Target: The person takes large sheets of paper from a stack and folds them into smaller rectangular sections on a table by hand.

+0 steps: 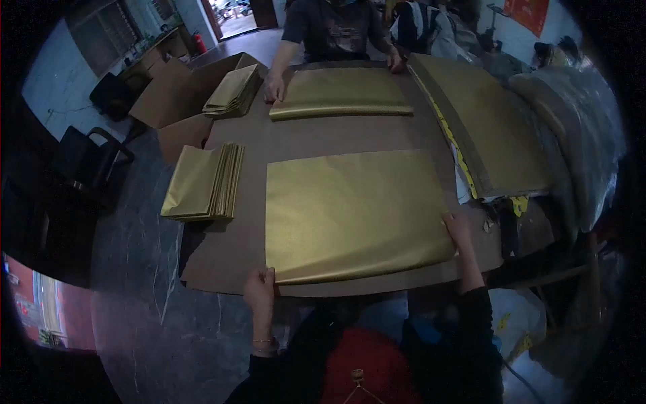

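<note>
A large gold sheet (356,212) lies on the brown board (235,262) in front of me. My left hand (260,289) pinches its near left corner, thumb and fingers pressed together. At its right edge, close to the near right corner, my right hand (457,232) is closed on the sheet. The near edge looks slightly raised and curved between my hands. Left of the sheet stands a stack of folded gold sheets (202,182).
Across the board a person (333,30) has both hands at another gold sheet (343,91) with a rolled near edge. A second folded stack (232,91) and an open carton (161,101) are at the far left. A large gold pile (484,128) lies right.
</note>
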Demonstrator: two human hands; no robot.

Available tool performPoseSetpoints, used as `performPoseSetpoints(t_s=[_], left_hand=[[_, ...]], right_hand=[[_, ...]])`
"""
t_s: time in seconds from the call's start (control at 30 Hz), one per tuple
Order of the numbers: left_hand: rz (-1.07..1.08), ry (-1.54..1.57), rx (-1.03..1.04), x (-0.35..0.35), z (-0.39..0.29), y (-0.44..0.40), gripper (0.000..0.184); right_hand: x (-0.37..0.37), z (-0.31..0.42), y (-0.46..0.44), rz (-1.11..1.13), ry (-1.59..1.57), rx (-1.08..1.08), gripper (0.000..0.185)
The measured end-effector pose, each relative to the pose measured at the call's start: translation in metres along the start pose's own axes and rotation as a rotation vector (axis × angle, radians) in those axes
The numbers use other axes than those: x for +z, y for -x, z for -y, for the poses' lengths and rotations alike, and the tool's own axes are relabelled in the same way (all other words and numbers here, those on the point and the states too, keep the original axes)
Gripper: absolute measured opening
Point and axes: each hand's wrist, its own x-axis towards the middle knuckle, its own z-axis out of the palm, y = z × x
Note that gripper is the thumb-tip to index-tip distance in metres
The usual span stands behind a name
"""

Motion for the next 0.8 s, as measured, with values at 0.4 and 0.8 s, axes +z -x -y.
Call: performPoseSetpoints(t_s=[0.4,0.8], left_hand=[[0.04,0.02,0.007,-0.007,-0.004,-0.003,0.036],[-0.035,-0.011,0.056,-0.002,0.001,-0.001,0.034]], right_hand=[[0.0,0.012,0.008,-0.043,0.006,-0.033,0.037],[0.009,-0.004,-0.004,-0.075,0.136,-0.052,0.044]])
